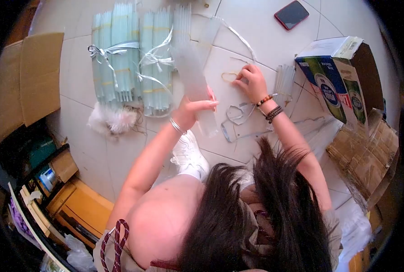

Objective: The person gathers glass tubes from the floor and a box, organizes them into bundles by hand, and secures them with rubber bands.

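Observation:
My left hand (196,108) is wrapped round a stack of long, flat, translucent plastic strips (190,72), held upright above the floor between my feet. My right hand (252,85) has its thumb and fingers pinched together on a thin tan rubber band (223,78), whose loop hangs out to the left over the tiles. Beyond my left hand lie two large bundles of pale green-tinted plastic tubes, a left bundle (106,59) and a right bundle (154,72), both tied with white ribbon and rubber bands.
Beside my right wrist lies a smaller bundle of clear tubes (284,79). A printed carton (324,81) stands on the right, with flattened cardboard (365,152) below it. A phone (291,15) lies at the back. Fluffy white material (113,120) sits by the left bundle.

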